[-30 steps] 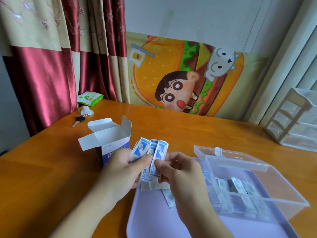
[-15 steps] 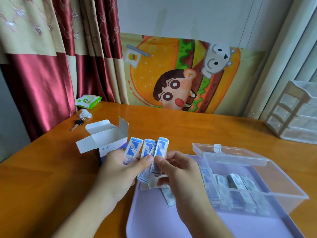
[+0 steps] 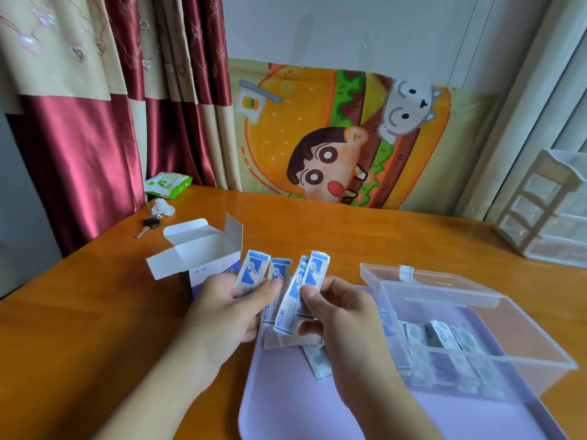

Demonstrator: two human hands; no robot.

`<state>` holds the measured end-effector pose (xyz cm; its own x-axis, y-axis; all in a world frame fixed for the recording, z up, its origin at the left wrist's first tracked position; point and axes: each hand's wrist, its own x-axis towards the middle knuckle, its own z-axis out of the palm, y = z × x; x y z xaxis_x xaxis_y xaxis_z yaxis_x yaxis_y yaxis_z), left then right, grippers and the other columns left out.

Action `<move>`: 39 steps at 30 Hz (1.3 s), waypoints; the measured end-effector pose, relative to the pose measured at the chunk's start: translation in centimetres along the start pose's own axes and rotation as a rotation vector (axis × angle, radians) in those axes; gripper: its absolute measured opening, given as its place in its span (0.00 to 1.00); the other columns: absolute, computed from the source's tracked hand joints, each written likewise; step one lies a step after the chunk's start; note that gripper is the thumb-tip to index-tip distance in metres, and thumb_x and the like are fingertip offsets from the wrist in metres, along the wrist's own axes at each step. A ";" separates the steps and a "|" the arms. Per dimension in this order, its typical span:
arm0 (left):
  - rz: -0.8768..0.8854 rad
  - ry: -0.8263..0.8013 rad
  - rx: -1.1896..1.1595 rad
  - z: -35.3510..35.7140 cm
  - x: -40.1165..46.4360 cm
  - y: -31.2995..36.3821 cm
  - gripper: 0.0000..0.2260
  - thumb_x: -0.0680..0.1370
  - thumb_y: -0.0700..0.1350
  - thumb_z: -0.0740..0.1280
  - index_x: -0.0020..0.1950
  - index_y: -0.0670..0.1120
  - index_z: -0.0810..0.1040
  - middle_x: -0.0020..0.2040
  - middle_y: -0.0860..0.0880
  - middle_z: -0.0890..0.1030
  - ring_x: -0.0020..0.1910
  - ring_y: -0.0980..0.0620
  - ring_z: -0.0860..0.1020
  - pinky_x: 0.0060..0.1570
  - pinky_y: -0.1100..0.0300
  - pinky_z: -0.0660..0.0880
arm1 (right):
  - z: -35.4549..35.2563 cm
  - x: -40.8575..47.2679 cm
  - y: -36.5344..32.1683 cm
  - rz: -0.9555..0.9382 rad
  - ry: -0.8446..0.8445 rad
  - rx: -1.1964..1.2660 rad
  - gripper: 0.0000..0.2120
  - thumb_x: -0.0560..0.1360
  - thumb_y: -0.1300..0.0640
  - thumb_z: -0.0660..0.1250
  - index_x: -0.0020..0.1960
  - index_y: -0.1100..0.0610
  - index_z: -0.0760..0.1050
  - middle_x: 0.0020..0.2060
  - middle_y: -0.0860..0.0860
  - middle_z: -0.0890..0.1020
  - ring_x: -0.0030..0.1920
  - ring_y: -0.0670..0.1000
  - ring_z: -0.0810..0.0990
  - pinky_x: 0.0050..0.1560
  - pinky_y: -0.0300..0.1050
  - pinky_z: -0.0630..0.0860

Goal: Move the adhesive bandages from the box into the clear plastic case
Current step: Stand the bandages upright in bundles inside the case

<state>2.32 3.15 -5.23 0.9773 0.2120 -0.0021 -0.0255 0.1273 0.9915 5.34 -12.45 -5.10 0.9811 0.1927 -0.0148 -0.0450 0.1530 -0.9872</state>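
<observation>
Paper-wrapped bandages [image 3: 282, 290] fanned mid-frame, pinched by my left grip [image 3: 228, 309] and right grip [image 3: 340, 309]; loose pinch risks strips slipping short of clear case [image 3: 476, 341].

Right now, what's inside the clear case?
The case stands open on the purple tray. Several wrapped bandages lie side by side on its floor. Their exact number is hard to tell through the blurry front wall. Nothing else shows inside.
</observation>
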 end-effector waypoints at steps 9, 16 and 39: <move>-0.004 -0.012 0.088 0.3 -0.2 0.0 0.13 0.77 0.46 0.73 0.58 0.41 0.82 0.32 0.53 0.81 0.25 0.57 0.78 0.24 0.69 0.71 | 0.2 0.0 0.2 -0.085 -0.016 -0.090 0.06 0.81 0.60 0.70 0.47 0.60 0.83 0.39 0.57 0.87 0.37 0.52 0.85 0.36 0.46 0.82; -0.016 -0.046 0.045 0.0 0.0 0.1 0.18 0.76 0.53 0.71 0.55 0.38 0.82 0.31 0.46 0.70 0.25 0.57 0.66 0.25 0.64 0.64 | -0.4 0.3 0.4 -0.024 -0.023 -0.037 0.07 0.81 0.61 0.70 0.45 0.60 0.84 0.42 0.59 0.87 0.42 0.61 0.86 0.35 0.49 0.82; 0.015 -0.111 0.070 0.4 -0.4 -0.2 0.16 0.77 0.56 0.67 0.55 0.47 0.85 0.42 0.40 0.86 0.33 0.52 0.80 0.25 0.61 0.67 | -0.4 0.4 0.3 0.035 -0.088 0.018 0.08 0.81 0.61 0.68 0.51 0.62 0.86 0.47 0.64 0.87 0.52 0.71 0.84 0.55 0.72 0.78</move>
<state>1.99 2.67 -5.33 0.9943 0.1042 0.0233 -0.0292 0.0558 0.9980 5.74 -12.69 -5.42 0.9587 0.2823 -0.0342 -0.0827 0.1618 -0.9833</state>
